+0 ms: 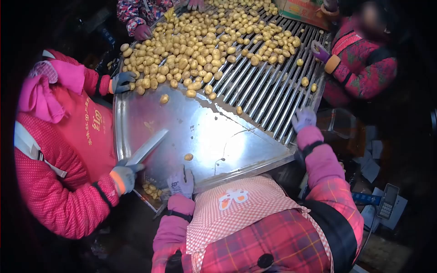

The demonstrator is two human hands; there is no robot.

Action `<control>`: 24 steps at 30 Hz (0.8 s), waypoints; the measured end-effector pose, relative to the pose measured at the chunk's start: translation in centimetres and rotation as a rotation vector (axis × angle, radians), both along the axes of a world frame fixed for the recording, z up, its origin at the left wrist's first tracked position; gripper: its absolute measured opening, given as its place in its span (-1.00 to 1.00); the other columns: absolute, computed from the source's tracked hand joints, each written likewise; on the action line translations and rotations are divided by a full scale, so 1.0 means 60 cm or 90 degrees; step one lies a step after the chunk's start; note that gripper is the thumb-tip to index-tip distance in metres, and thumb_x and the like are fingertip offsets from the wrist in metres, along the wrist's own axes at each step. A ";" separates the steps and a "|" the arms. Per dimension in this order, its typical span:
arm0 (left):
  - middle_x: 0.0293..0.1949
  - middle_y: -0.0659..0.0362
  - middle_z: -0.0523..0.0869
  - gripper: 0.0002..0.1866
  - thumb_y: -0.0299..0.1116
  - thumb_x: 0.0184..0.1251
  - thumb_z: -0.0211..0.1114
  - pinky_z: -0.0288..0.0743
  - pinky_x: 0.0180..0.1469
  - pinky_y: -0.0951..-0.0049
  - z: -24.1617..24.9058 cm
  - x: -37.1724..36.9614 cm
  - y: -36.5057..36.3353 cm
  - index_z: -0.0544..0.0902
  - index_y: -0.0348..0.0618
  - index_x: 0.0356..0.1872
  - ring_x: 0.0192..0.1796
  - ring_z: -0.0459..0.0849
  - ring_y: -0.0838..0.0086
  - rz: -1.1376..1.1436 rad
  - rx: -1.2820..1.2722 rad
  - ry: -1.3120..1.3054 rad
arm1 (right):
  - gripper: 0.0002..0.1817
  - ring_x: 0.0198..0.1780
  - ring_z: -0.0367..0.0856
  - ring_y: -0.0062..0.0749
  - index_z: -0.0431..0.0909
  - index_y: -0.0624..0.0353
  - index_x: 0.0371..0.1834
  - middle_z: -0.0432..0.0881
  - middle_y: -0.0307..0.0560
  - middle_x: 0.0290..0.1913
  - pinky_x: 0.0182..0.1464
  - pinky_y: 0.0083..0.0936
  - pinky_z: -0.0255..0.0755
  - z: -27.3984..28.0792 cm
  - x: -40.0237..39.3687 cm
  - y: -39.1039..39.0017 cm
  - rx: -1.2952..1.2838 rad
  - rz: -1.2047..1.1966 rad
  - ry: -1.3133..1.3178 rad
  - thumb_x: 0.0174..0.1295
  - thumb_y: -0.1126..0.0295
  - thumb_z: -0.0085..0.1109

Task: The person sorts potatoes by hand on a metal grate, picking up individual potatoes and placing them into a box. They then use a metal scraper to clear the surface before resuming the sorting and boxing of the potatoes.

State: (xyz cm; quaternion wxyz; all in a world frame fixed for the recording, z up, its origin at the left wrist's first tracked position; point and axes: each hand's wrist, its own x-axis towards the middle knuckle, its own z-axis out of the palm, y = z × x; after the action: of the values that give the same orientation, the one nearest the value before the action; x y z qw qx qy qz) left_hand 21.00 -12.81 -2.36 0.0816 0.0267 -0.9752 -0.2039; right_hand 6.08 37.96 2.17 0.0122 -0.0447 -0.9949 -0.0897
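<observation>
My left hand (180, 183), in a lavender glove, is at the near left edge of the metal tray (182, 141). Its fingers are apart and hold nothing I can see. A single potato (188, 157) lies on the sheet just beyond those fingertips. On the right, my right hand (303, 119), gloved alike, rests with spread fingers at the edge of the metal rollers (268, 100). Another potato (239, 110) sits where rollers and tray meet. Farther back spreads a big heap of potatoes (182, 45).
At left, a co-worker's gloved hand (124, 177) grips a flat metal blade (148, 146) over the tray. More co-workers' hands (320, 51) border the rollers. A cardboard box (302, 12) stands at the back. Several potatoes (152, 191) lie below the tray's left corner. A keypad device (388, 201) is at right.
</observation>
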 end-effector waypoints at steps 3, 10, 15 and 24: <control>-0.16 -0.05 0.65 -0.64 -0.21 0.29 0.20 0.40 0.00 0.05 -0.015 0.008 -0.002 0.62 -0.20 0.01 -0.12 0.61 0.05 0.013 0.020 -0.022 | -0.69 0.00 0.56 -0.12 0.67 0.00 -0.21 0.67 -0.10 -0.12 0.25 -0.03 0.24 -0.016 0.061 -0.022 -0.019 0.035 0.023 0.11 0.08 0.17; 0.02 -0.10 0.65 -0.59 -0.16 0.33 0.16 0.38 0.14 -0.01 -0.004 0.008 -0.007 0.60 -0.20 0.08 0.06 0.59 0.00 0.046 0.047 -0.083 | -0.70 0.09 0.52 -0.23 0.69 -0.09 -0.21 0.67 -0.20 -0.12 0.36 0.07 0.04 -0.022 0.121 -0.064 -0.083 -0.024 0.015 0.14 0.04 0.15; 0.03 -0.12 0.64 -0.57 -0.16 0.33 0.17 0.35 0.19 -0.02 -0.016 0.008 -0.006 0.59 -0.21 0.10 0.11 0.56 -0.01 0.045 0.046 -0.041 | -0.73 0.09 0.53 -0.24 0.69 -0.11 -0.23 0.67 -0.22 -0.15 0.36 0.02 0.06 -0.024 0.126 -0.075 -0.070 -0.027 0.035 0.18 0.04 0.14; 0.07 -0.06 0.60 -0.51 -0.14 0.27 0.23 0.38 0.14 0.03 -0.006 0.035 -0.009 0.55 -0.13 0.19 0.12 0.55 0.05 0.089 0.025 0.080 | -0.70 0.00 0.61 -0.19 0.70 -0.10 -0.24 0.70 -0.14 -0.17 0.26 -0.09 0.21 -0.034 0.117 -0.073 0.017 -0.024 0.012 0.24 0.03 0.04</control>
State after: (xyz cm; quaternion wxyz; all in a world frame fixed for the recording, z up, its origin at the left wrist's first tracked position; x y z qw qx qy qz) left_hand 23.13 -13.37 -2.72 0.1561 0.0835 -0.9598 -0.2181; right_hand 13.12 33.60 0.16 0.0207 -0.0645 -0.9924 -0.1024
